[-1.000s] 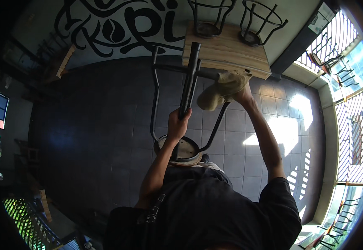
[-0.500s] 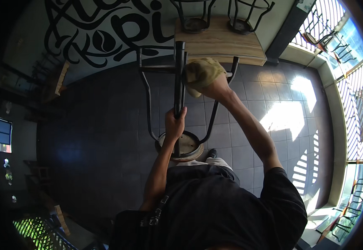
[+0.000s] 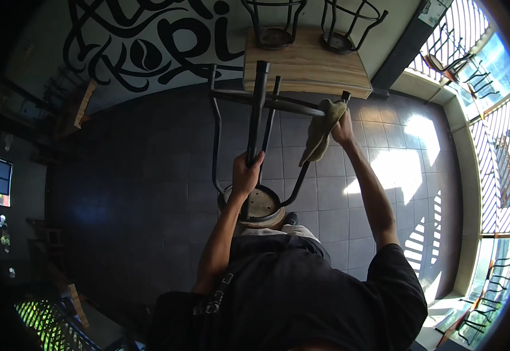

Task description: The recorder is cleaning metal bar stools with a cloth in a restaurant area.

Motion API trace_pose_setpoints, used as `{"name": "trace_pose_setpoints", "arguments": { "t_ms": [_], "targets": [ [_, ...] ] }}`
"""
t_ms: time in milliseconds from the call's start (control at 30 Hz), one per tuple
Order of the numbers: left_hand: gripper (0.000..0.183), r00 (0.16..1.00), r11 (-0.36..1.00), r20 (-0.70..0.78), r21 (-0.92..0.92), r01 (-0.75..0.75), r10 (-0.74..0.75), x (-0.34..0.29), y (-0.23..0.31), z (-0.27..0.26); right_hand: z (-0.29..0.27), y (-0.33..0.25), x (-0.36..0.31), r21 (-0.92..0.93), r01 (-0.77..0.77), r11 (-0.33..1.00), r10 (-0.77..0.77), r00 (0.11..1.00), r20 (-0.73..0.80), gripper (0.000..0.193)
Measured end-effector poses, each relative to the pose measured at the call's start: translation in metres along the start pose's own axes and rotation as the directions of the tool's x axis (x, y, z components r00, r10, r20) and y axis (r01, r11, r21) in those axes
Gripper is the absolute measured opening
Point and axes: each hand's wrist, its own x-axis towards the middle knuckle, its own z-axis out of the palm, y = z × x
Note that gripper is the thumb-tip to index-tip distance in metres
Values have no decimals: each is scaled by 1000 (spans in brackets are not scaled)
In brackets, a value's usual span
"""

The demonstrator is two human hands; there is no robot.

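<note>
A black metal bar stool (image 3: 249,99) stands upside down in front of me, its round seat (image 3: 261,205) down near my legs and its legs pointing up and away. My left hand (image 3: 246,172) grips one of the stool's legs low down. My right hand (image 3: 341,130) presses an olive-green cloth (image 3: 320,131) against the right end of the stool's foot ring; the cloth hangs down below that hand.
A wooden table (image 3: 307,67) stands against the painted wall ahead, with two more black stools (image 3: 275,26) upended on it. The floor is dark tile, sunlit at the right. Barred windows (image 3: 501,146) run along the right side. Furniture stands in shadow at the left.
My right hand has carried the cloth from the middle of the stool's frame out to the right end of the foot ring. The left hand keeps its grip on the leg.
</note>
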Motion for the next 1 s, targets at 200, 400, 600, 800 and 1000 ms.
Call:
{"name": "trace_pose_setpoints", "arguments": {
  "t_ms": [200,400,600,800,1000],
  "targets": [
    [41,993,985,-93,159,-58,73,-3,-8,10,81,-123,40,-429,133,894,-115,991,67,13],
    [41,995,999,-93,42,-21,25,0,-5,10,69,-78,37,-454,360,815,-365,928,80,21],
    [41,997,998,-68,41,43,-40,-5,-8,8,7,17,-27,-235,55,970,-18,987,159,23],
    [42,991,976,-89,202,-83,102,-4,-10,6,-1,-7,-46,-102,41,994,-60,981,-183,43],
    [45,995,989,-75,140,-56,67,16,-13,28,-58,-7,-73,22,-130,991,130,947,-292,58]
  ]
}}
